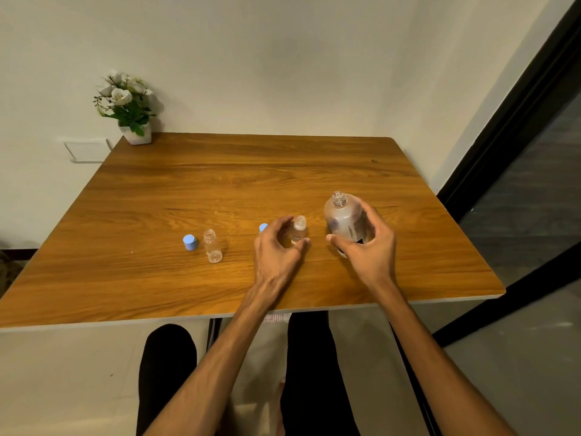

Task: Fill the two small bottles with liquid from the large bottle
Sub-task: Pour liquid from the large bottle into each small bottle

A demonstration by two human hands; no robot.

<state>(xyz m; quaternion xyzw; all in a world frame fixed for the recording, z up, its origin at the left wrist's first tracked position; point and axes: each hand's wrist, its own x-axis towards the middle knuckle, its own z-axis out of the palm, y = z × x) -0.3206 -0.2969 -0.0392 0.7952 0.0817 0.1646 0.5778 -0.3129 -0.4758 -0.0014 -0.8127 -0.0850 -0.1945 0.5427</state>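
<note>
The large clear bottle (342, 218) stands uncapped on the wooden table (220, 184), right of centre. My right hand (371, 247) wraps round it, thumb across the front and fingers on its right side. Just left of it stands a small uncapped bottle (299, 229) with a label. My left hand (276, 250) curls round this bottle, thumb at its base and fingertips by its neck. A second small bottle (213, 246), clear and uncapped, stands further left, apart from both hands.
One blue cap (190, 242) lies left of the second small bottle. Another blue cap (263, 227) peeks out behind my left fingers. A potted white flower (127, 108) stands at the far left corner. A dark door frame (518, 121) runs along the right.
</note>
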